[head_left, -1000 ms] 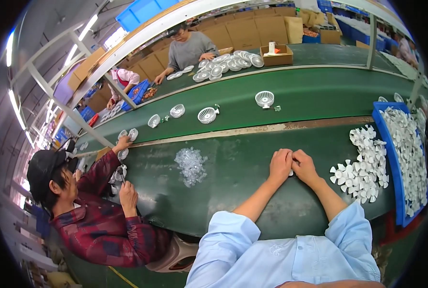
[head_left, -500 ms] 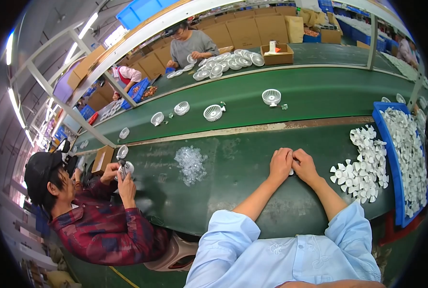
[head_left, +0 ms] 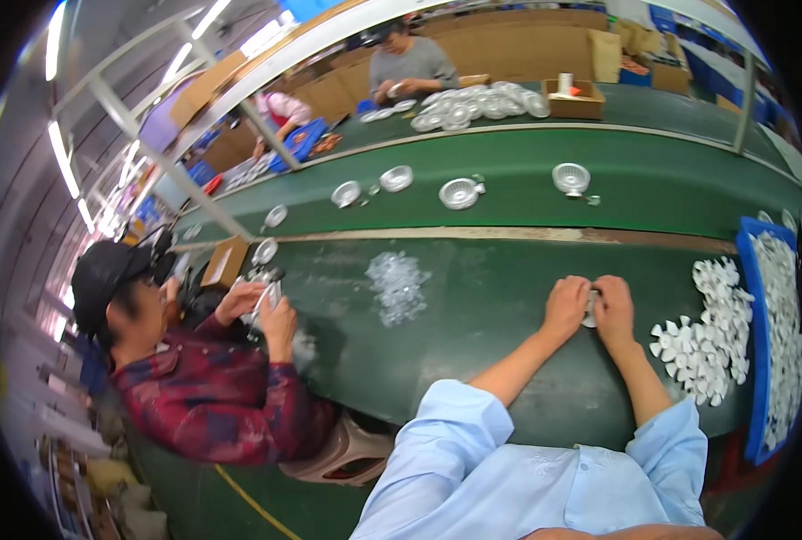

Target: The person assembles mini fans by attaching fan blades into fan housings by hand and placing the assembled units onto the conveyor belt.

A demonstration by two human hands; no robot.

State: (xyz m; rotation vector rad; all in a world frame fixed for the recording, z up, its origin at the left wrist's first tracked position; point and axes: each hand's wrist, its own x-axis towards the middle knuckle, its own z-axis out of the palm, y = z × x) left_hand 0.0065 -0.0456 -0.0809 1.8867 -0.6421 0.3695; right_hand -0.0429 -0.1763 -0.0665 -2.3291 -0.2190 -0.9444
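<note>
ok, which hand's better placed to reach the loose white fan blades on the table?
Likely the right hand: it's nearer the white fan blades, which lie on its outer side. The left hand is farther off. A pale part shows between both hands, though.

White fan blades point(head_left: 702, 346), blue bin point(head_left: 757, 360), dark green tabletop point(head_left: 482, 306), red-and-navy plaid shirt point(head_left: 203, 396), pale blue shirt point(head_left: 527, 481)

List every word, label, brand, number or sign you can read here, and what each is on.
None can be read.
Pale piece between the left hand and the right hand: partly covered, no lettering visible.
Small cardboard box near the plaid-sleeved co-worker: any print is too small and blurred to read.
</note>
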